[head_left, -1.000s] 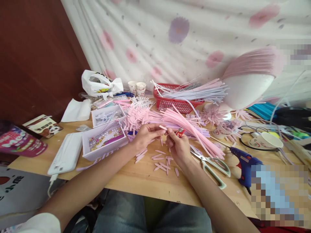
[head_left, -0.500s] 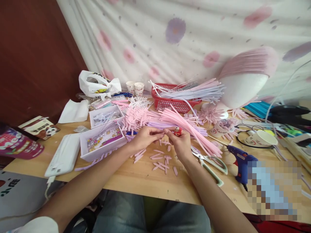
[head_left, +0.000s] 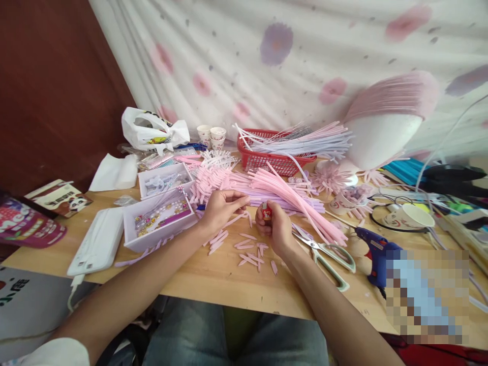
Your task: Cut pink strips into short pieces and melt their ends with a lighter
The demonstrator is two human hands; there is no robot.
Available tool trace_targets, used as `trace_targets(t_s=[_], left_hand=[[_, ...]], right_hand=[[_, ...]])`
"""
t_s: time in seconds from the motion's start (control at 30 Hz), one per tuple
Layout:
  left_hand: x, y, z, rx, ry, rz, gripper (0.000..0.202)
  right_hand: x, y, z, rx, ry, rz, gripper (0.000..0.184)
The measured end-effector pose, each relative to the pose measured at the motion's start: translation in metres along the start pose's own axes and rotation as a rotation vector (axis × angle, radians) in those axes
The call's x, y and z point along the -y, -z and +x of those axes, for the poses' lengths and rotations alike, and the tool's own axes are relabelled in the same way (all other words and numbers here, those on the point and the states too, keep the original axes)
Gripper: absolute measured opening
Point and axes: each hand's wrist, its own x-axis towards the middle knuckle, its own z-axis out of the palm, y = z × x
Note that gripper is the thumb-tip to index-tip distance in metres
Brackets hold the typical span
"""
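A red lighter [head_left: 267, 212] stands nearly upright inside the right grip [head_left: 281, 227], fingers wrapped around it; its metal top is best kept clear of fingertips and the pink stems [head_left: 299, 197] beyond. The left grip [head_left: 221, 209], just apart, is nearly pinched; whether it holds anything I cannot tell. Cut pink pieces [head_left: 244, 245] lie nearer, on the bench [head_left: 229, 284].

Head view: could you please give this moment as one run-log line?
left hand: over table, grip unclear; right hand: holds red lighter; pink pieces: on table; scissors: on table

Craft wkshp: glue gun [head_left: 378, 246], scissors [head_left: 317, 246]
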Motion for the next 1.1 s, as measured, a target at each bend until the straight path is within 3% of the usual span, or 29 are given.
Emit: trace_targets(t_s=[0.33, 0.5, 0.6, 0.77, 0.97, 1.1], left_hand=[[0.0000, -0.0017, -0.0022, -0.006, 0.020, -0.011, 0.036], [-0.0016, -0.0021, -0.0030, 0.004, 0.030, -0.009, 0.034], [-0.0032, -0.0029, -0.0038, 0.012, 0.031, -0.009, 0.033], [-0.0057, -0.0030, -0.0048, 0.018, 0.040, -0.021, 0.032], [-0.0039, -0.0021, -0.0043, 0.028, 0.065, -0.023, 0.033], [-0.0034, -0.0029, -0.0039, 0.034, 0.078, -0.038, 0.034]], right_hand=[[0.0022, -0.0012, -0.0012, -0.008, -0.001, -0.035, 0.033], [0.0019, -0.0015, -0.0029, 0.008, 0.010, 0.011, 0.042], [0.0021, -0.0023, -0.0040, -0.015, 0.154, 0.024, 0.045], [-0.0001, 0.0018, -0.0001, -0.191, 0.494, -0.171, 0.034], [-0.0005, 0.0051, 0.0022, -0.277, 0.595, -0.285, 0.031], [0.0007, 0.0043, 0.0014, -0.259, 0.599, -0.317, 0.031]])
